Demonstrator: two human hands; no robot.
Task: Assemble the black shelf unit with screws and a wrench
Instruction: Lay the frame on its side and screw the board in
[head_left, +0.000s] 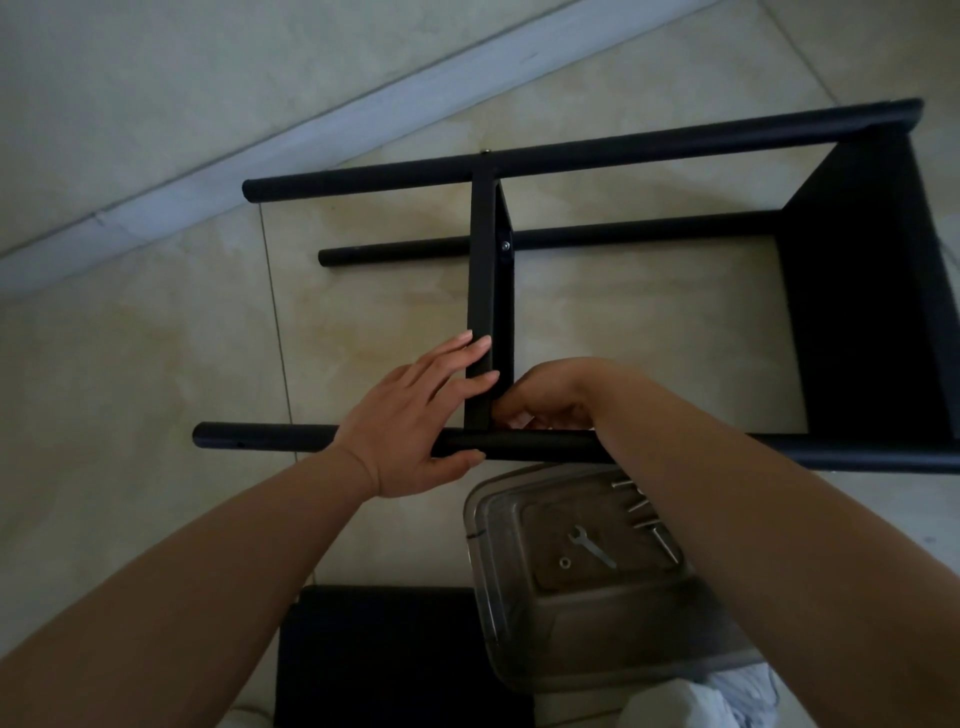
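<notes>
— Left hand (415, 415) steadies the middle shelf panel (480, 291), fingers straight, on the shelf unit (857, 291) lying on the floor. Right hand (545, 400)?
— Curled at the joint; contents hidden. Panel could slip, misaligning the hole; wrench (592, 545) sits in the tray (498, 587).

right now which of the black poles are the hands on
The nearest pole, running across just above the clear tray. The left hand rests on it and the right hand reaches behind it; the two farther poles are untouched.
</notes>
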